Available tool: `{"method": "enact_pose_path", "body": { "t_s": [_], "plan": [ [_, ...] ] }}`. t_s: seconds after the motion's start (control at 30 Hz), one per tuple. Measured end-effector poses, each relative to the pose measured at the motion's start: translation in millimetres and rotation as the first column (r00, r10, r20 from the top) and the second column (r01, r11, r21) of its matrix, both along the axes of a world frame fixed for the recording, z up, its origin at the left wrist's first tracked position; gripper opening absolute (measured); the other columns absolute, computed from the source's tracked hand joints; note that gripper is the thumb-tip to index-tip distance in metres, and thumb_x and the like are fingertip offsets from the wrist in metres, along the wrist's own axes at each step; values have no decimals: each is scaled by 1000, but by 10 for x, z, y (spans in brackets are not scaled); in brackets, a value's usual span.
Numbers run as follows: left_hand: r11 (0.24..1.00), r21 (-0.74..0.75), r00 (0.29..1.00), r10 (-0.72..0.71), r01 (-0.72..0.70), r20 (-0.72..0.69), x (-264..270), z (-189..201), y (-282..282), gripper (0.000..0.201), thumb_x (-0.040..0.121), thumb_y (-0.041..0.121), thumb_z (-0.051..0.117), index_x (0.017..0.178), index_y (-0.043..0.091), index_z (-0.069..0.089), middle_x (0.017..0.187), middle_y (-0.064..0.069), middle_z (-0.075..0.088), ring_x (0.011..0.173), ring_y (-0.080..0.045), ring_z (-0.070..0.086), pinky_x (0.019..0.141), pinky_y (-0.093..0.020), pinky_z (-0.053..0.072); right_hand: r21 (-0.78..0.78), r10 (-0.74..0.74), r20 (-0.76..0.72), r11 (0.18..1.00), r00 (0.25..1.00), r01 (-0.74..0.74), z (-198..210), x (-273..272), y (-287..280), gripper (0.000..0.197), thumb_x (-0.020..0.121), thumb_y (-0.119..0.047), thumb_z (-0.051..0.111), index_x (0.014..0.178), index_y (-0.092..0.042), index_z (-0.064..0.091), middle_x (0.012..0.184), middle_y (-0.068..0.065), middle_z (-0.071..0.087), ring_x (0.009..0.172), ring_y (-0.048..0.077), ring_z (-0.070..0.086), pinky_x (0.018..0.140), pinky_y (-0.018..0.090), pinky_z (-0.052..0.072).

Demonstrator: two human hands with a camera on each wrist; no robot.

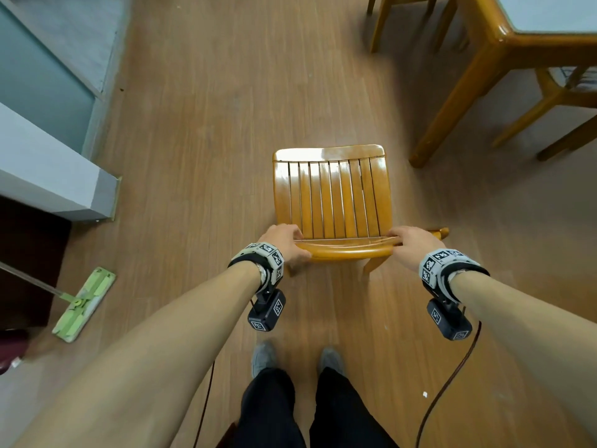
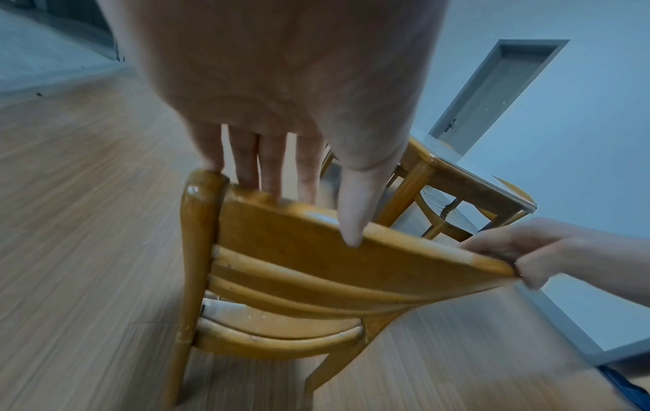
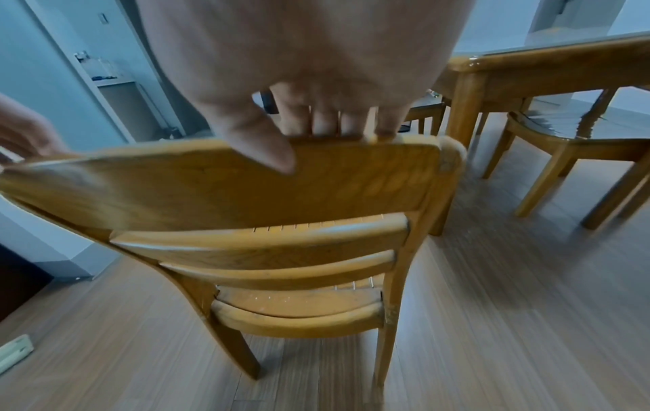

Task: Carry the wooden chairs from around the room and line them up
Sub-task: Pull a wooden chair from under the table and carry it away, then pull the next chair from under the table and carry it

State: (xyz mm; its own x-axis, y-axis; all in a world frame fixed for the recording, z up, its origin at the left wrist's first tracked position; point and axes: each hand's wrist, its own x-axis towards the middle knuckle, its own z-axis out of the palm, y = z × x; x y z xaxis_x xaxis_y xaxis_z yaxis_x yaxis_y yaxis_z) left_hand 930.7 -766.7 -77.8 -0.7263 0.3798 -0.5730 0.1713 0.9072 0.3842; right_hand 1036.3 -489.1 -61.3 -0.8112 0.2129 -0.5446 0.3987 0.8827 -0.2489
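A wooden chair [image 1: 332, 198] with a slatted seat stands on the floor just in front of me, its back toward me. My left hand [image 1: 286, 242] grips the left end of its top back rail [image 1: 349, 250], fingers over the far side and thumb on the near face. My right hand [image 1: 416, 244] grips the right end the same way. In the left wrist view the left hand [image 2: 299, 178] clasps the rail [image 2: 351, 250] near the corner post. In the right wrist view the right hand [image 3: 309, 130] holds the rail [image 3: 246, 180] beside the right post.
A wooden table [image 1: 504, 43] stands at the upper right, its leg [image 1: 452, 114] close to the chair's right side. More wooden chairs [image 1: 568, 101] sit tucked under it. A green flat mop [image 1: 84, 303] lies on the floor at left near a grey wall corner [image 1: 64, 189]. A cable [image 1: 449, 383] trails by my feet.
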Motion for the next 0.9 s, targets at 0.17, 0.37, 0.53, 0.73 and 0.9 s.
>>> {"method": "enact_pose_path", "body": {
  "t_s": [0.17,0.37,0.53,0.73,0.9],
  "plan": [
    [998,31,988,66,-63,-137,-694,410,-86,49,94,42,52,135,17,50,127,-4,60,104,-19,61,86,-33,51,-147,-42,-76,989,996,31,303,-664,-182,50,98,-23,50,147,-21,46,148,2,51,131,20,51,106,41,46],
    [996,9,970,94,-94,-226,-1956,810,-424,52,91,43,50,137,18,51,136,-5,57,119,-24,56,95,-38,47,-147,-74,-129,988,989,54,514,-1898,-528,53,98,-34,49,148,-18,45,149,3,50,133,22,50,108,40,42],
    [999,3,960,38,-38,-279,-3436,1027,-698,56,88,41,51,140,19,48,140,-5,55,124,-26,54,100,-41,46,-173,-202,-164,970,966,173,747,-3135,-842,51,98,-30,52,147,-16,46,147,4,51,132,24,51,108,39,41],
    [997,6,949,-66,71,-308,-5062,1363,-752,58,88,39,49,142,19,46,142,-7,52,129,-29,48,103,-42,43,-189,-367,-200,924,909,331,1007,-4504,-1068,47,97,-32,52,142,-17,53,143,3,57,128,23,55,109,39,43],
    [989,4,943,-140,148,-302,-6150,1469,-508,56,89,39,49,142,20,46,143,-8,52,128,-29,49,102,-41,43,-166,-399,-172,913,900,373,1148,-5420,-1002,49,97,-32,52,144,-16,51,145,4,54,130,23,53,109,38,42]
  ]
}}
